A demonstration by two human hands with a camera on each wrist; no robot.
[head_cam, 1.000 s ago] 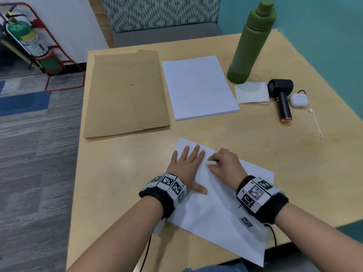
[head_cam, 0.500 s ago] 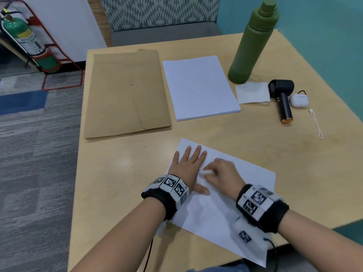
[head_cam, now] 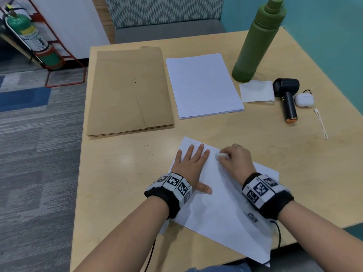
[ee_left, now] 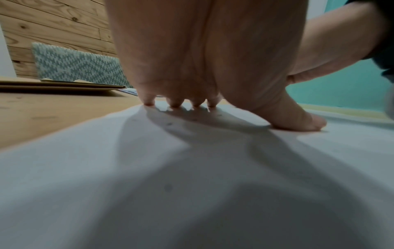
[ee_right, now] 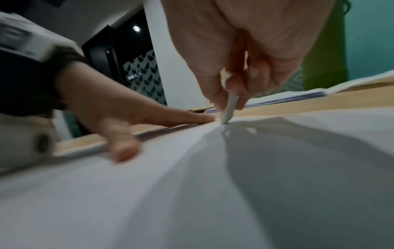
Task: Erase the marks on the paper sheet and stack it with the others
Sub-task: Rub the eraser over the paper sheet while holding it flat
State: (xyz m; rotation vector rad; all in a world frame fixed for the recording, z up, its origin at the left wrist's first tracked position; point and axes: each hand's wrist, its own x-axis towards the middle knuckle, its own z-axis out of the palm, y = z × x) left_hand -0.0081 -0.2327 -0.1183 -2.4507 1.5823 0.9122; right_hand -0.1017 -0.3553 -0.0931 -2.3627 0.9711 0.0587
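Head view: white paper sheet [head_cam: 222,209] lies askew, marks seemingly too faint.

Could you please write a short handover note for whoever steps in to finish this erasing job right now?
Left hand: flat, fingers spread, pressing the paper sheet onto the table.
Right hand: pinching a white eraser, tip down on the sheet's far part beside the left fingertips.
The stack of sheets lies further back, between the brown envelope and the green bottle.
Done: erasing under way; any remaining marks are too faint to see.
Left: finish erasing, then lay the sheet on the stack.
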